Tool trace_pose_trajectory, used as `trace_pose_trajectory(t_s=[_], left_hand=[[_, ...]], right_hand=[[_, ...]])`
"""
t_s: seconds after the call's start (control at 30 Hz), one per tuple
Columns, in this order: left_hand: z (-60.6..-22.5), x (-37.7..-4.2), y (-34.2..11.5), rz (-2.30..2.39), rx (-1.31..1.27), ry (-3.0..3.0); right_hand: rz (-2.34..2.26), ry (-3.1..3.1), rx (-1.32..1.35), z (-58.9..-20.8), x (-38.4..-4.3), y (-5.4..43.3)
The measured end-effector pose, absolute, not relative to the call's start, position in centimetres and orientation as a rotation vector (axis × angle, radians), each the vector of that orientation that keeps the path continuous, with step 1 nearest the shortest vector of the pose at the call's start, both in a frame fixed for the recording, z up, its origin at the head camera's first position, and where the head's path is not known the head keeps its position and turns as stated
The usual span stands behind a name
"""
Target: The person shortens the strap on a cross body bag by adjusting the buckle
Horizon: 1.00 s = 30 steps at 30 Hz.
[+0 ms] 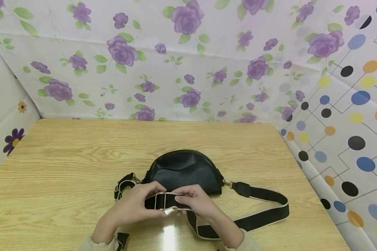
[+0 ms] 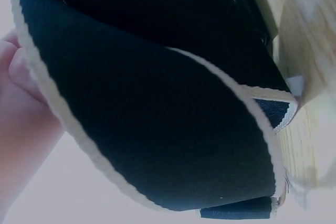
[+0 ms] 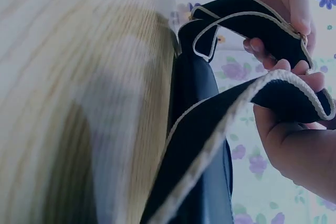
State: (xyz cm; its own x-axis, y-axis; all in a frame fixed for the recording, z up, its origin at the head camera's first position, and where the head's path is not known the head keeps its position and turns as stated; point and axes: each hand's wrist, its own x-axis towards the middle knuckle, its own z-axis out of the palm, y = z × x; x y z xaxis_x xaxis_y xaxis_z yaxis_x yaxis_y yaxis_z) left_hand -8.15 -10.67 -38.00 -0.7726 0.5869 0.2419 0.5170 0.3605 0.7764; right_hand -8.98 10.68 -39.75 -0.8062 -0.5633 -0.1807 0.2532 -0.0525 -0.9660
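A black half-moon bag [image 1: 183, 170] stands on the table behind both hands. Its wide black strap [image 1: 264, 212] with pale edging runs from a clip at the bag's right end, loops on the table and comes up into the hands. Thumb and fingers of my left hand [image 1: 135, 202] pinch the strap beside a gold-coloured metal slider [image 1: 165, 201]. Just to the right, my right hand [image 1: 201, 204] pinches the strap between thumb and fingers. The left wrist view is mostly filled by a bowed length of strap [image 2: 157, 114]. In the right wrist view, the strap [image 3: 205, 129] curves up to the hands.
The wood-grain table [image 1: 81, 150] reaches back to a flowered cloth wall [image 1: 163, 73]. A dotted cloth [image 1: 342, 139] borders the right side. More bunched strap [image 1: 122, 184] lies by the bag's left end, and a dark strap piece [image 1: 122, 239] shows near the left sleeve.
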Motion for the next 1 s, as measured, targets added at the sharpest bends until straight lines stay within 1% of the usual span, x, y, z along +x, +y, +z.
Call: trace_pose_trajectory(t_s=[0.7,1.0], left_hand=[[-38.15,-8.25,-10.07,1.355,1.033,2.628],[-38.16,-8.18,-9.71,1.321,1.076,2.678]], right_hand=[[-1.992,1.579,-0.353,-39.75,-8.66,10.60],[-1.988,1.579,-0.245,-39.83,-8.86,10.66]])
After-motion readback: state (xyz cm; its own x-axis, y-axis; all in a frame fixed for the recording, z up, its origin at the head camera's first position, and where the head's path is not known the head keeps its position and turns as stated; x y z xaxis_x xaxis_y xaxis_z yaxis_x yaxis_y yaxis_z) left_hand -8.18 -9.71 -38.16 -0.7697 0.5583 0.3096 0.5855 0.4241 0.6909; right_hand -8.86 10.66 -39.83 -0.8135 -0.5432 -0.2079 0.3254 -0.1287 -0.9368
